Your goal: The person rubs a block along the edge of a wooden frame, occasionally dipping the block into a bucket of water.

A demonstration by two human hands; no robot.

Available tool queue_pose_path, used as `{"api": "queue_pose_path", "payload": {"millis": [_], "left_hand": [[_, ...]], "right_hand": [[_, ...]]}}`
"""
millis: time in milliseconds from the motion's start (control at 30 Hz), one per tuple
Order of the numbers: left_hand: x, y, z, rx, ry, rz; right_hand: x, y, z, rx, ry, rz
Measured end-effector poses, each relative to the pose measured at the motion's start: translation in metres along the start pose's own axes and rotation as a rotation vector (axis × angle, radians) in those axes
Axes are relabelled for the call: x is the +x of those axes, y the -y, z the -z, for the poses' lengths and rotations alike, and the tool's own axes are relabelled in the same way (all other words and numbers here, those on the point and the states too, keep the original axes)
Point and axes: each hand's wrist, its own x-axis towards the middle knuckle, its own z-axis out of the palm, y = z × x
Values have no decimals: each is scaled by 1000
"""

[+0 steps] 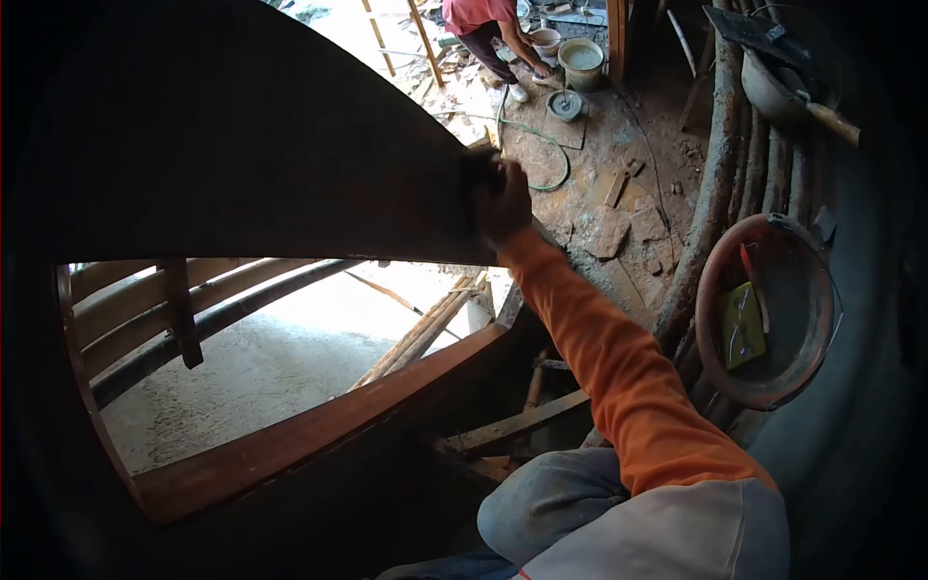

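Observation:
My right hand (pixel 503 201), in an orange sleeve, reaches forward and is closed on a small dark pad (pixel 480 166). It presses the pad against the right edge of a dark wall surface (pixel 242 145), just above a window opening. The opening's brown wooden frame (pixel 319 425) runs below my arm. My knee in grey trousers shows at the bottom. My left hand is out of sight.
A red-rimmed basin (pixel 766 309) holding a yellow-green piece and a red-handled tool rests on rough wooden poles (pixel 713 193) at the right. Another pan with a trowel (pixel 788 77) sits above it. Far below, a person in a pink shirt (pixel 478 24) crouches by buckets (pixel 582 60) and a green hose (pixel 546 145).

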Motion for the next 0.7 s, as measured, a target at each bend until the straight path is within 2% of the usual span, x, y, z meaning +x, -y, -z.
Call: {"api": "queue_pose_path", "payload": {"millis": [33,100,167,200,233,267,300,367,400,433,500,567,633,700], "left_hand": [[2,-6,-2,-4,49,-17],[9,-20,-5,-19,171,-75],[16,-26,-6,-35,304,-139],[17,-27,-6,-42,360,-176],[21,-28,-5,-52,420,-202],[26,-28,-5,-87,485,-210],[30,-26,-7,-103,512,-205],[42,-23,-10,-729,777,395],[49,-26,-14,-891,850,618],[53,-26,-20,-925,870,650],[47,-26,-35,-825,787,431],[35,-29,-50,-751,672,253],[26,-30,-56,-718,580,152],[20,-32,-60,-719,500,86]], "right_hand": [[21,0,-11,114,-54,-30],[-7,11,-35,-54,-35,135],[-80,11,-24,321,487,-288],[-127,1,-11,-83,835,25],[-147,25,20,-62,956,89],[-148,49,49,-46,982,-13],[-134,63,70,-79,987,-17],[-83,84,113,44,640,-24],[-53,97,143,13,578,-50],[-24,115,180,-29,516,-77],[23,177,258,-498,507,64],[47,211,322,-831,541,180],[49,204,370,-1124,607,136],[40,178,401,-1415,748,-22]]}}
